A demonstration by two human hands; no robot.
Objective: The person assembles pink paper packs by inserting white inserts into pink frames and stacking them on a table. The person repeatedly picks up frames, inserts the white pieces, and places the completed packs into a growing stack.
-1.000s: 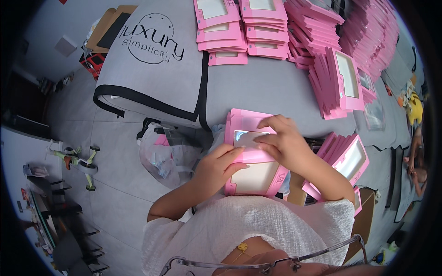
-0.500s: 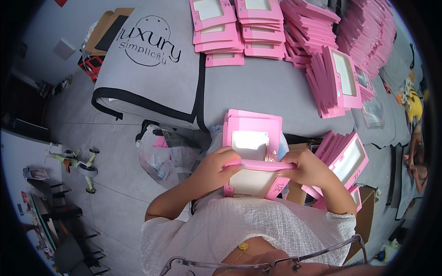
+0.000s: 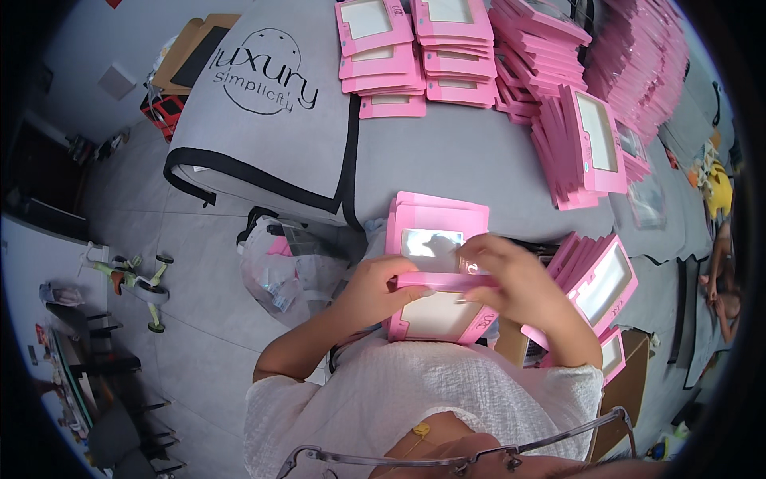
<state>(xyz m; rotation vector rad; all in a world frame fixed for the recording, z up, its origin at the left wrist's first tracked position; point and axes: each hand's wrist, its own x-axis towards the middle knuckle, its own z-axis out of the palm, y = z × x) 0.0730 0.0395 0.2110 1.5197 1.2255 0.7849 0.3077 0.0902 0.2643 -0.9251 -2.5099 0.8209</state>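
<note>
A flat pink box (image 3: pixel 445 280) with a window stands on edge in front of my chest, its narrow side facing up. My left hand (image 3: pixel 377 289) is closed on its left end, thumb on the near face. At the right end, my right hand (image 3: pixel 515 279) is open, with curved fingers raised above the far side and the thumb by the near face. Just beyond lies a stack of pink window boxes (image 3: pixel 441 214), its top window shiny. Below the upright box, a pale panel with a pink border (image 3: pixel 437 317) reaches toward my shirt.
Piles of pink boxes (image 3: pixel 373 62) cover the far part of a grey sofa (image 3: pixel 447 152). More pink boxes (image 3: pixel 602 279) lean at my right above a cardboard carton (image 3: pixel 626 383). A clear plastic bag (image 3: pixel 279 267) stands at left, with a child's tricycle (image 3: pixel 140 287) beyond.
My right hand has loosened from the box's right end, and its fingers have risen and moved left over the far side. My left hand keeps its hold.
</note>
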